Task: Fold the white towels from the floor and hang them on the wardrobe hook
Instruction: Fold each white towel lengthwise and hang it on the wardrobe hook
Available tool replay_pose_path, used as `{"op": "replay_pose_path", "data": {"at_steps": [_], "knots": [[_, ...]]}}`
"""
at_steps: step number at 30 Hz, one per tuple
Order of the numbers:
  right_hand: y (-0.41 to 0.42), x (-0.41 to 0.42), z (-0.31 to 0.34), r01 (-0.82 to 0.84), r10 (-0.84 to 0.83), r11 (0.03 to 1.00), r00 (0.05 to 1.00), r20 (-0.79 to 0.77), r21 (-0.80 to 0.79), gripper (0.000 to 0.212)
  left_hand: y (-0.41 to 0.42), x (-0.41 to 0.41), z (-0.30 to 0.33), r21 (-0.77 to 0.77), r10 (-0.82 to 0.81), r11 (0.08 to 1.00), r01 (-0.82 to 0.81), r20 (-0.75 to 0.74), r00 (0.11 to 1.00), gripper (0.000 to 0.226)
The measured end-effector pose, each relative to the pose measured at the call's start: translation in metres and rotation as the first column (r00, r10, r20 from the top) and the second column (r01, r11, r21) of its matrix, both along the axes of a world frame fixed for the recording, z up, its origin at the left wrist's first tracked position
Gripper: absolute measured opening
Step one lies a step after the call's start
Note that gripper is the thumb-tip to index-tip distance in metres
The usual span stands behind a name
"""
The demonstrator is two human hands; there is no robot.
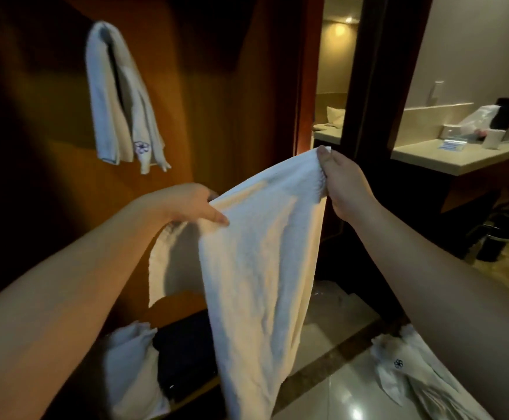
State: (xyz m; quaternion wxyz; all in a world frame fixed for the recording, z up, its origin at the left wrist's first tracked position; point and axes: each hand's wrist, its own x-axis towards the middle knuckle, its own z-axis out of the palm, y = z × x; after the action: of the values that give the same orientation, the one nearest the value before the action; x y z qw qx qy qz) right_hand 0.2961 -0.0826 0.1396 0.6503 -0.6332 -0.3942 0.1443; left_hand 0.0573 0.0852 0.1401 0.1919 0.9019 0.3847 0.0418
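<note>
head view: both hands hold one white towel (262, 268) up in front of the wooden wardrobe (217, 101). the left hand (186, 203) pinches its upper left edge, thumb on the near side, fingers curled behind the cloth. the right hand (342, 184) grips the bunched upper right corner, held higher, fingers closed round it. the towel hangs down long between the arms. a folded towel (120, 98) hangs high on the wardrobe's inner wall; the hook itself is hidden. another towel (414, 377) lies crumpled on the tiled floor (338, 389) at lower right, and white cloth (129, 368) sits at the wardrobe's bottom
</note>
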Motion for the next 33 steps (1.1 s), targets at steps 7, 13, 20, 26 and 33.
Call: {"op": "replay_pose_path", "data": {"at_steps": [7, 13, 20, 26, 33], "knots": [[-0.012, -0.027, -0.007, -0.017, 0.017, 1.000, 1.000, -0.020, 0.004, 0.052, -0.006, -0.111, -0.019, 0.089, 0.242, 0.970, -0.228, -0.202, 0.949, 0.030], [-0.018, -0.043, -0.015, -0.064, 0.063, 0.998, 0.993, -0.102, -0.003, 0.054, -0.029, -0.169, -0.024, 0.158, 0.394, 0.917, -0.366, -0.222, 0.892, 0.033], [-0.024, -0.060, -0.018, -0.042, 0.039, 0.999, 0.991, -0.130, -0.019, 0.057, -0.046, -0.233, -0.039, 0.065, 0.534, 0.844, -0.532, -0.020, 0.845, 0.051], [-0.024, -0.090, -0.027, 0.023, -0.019, 1.000, 0.986, -0.167, 0.019, 0.046, -0.032, -0.283, -0.043, -0.403, 0.578, 0.814, -0.418, 0.488, 0.655, 0.007], [-0.038, -0.161, -0.072, 0.093, -0.092, 0.996, 0.950, -0.298, -0.009, 0.028, -0.022, -0.331, -0.077, -0.671, 0.628, 0.741, -0.041, 0.669, 0.398, 0.025]]}}
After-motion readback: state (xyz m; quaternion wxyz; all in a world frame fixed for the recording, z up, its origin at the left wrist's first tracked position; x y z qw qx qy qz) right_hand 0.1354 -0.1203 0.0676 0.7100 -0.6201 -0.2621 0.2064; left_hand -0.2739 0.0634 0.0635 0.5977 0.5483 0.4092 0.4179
